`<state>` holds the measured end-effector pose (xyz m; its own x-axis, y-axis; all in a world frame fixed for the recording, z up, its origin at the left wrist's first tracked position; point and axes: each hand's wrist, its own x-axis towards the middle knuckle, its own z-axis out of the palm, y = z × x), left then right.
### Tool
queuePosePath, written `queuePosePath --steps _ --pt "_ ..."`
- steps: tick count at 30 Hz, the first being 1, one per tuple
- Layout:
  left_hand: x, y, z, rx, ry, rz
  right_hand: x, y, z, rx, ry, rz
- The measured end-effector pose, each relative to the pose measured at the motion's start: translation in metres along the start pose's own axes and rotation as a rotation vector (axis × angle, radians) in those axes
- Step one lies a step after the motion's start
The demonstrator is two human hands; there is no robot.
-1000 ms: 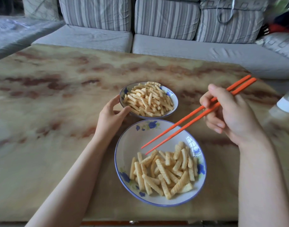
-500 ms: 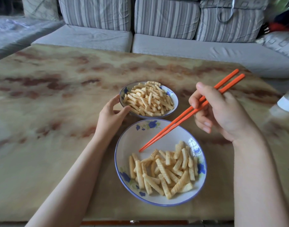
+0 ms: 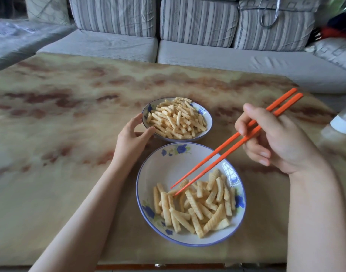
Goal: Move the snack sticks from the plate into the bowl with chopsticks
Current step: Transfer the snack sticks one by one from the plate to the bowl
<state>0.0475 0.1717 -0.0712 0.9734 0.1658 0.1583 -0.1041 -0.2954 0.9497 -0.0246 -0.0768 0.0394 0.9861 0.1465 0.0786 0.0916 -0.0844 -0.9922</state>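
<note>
Chopsticks [image 3: 227,152], orange and paired, are gripped in the right hand [image 3: 282,142], whose thumb and curled fingers close round the shafts a little above their middle. The blunt ends stick out past the hand, up and away from the person, while the tips slant down and to the hand's left into the plate [image 3: 168,165]. The two tips stand a narrow gap apart at the far left edge of the heap of snack sticks [image 3: 197,205], which fills the near and right part of the plate, below and to the left of the right hand. The lower tip lies against a stick there, but whether any stick is actually pinched cannot be told. The left hand [image 3: 132,140] lies just beyond the plate's far left rim, its thumb and forefinger curved round the near left side of the bowl [image 3: 206,116] and touching it. The bowl sits directly to the right of that hand and just beyond the plate, heaped with more of the same ridged sticks. Both dishes rest on a marbled table [image 3: 60,134], a striped sofa [image 3: 197,22] behind it, and a white object [image 3: 343,124] lies beyond the right hand at the picture's edge.
</note>
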Motion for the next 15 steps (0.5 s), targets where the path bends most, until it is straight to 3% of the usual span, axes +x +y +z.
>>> queuePosePath --steps 9,15 --pt "-0.001 0.002 0.001 -0.011 0.002 -0.002 0.01 0.007 0.001 0.115 0.148 -0.095" --pt "0.0 0.0 0.0 -0.003 0.0 -0.003 0.018 0.011 -0.005 0.326 0.409 -0.182"
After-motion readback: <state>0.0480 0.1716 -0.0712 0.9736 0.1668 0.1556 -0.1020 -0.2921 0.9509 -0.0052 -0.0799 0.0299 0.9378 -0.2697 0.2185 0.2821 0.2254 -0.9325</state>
